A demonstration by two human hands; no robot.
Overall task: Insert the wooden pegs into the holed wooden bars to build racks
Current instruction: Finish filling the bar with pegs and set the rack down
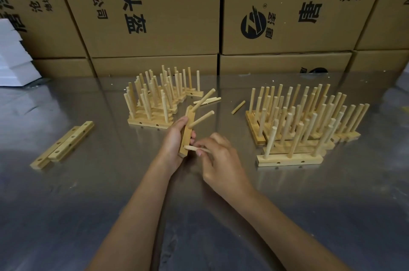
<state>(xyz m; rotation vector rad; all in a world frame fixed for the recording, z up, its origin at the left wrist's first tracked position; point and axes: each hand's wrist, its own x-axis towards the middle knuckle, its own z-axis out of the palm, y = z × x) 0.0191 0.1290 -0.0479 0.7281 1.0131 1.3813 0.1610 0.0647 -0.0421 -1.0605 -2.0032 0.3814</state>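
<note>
Rack assembly, bar in hand.
Left hand point(174, 138) grips holed bar point(187, 135); right hand point(218, 155) fingers pinch peg point(194, 148) at its lowest hole.

This looks like a small factory or warehouse packing area. A wall of stacked brown corrugated cardboard cartons point(155, 9), printed with large black Chinese characters and a round black logo, rises straight behind a reflective grey metal worktable point(88, 193). Batches of identical finished pale wooden peg racks point(305, 122) stand grouped on the table (piecework, by the look of it), and white foam blocks point(13, 56) are piled at the left edge.
</note>
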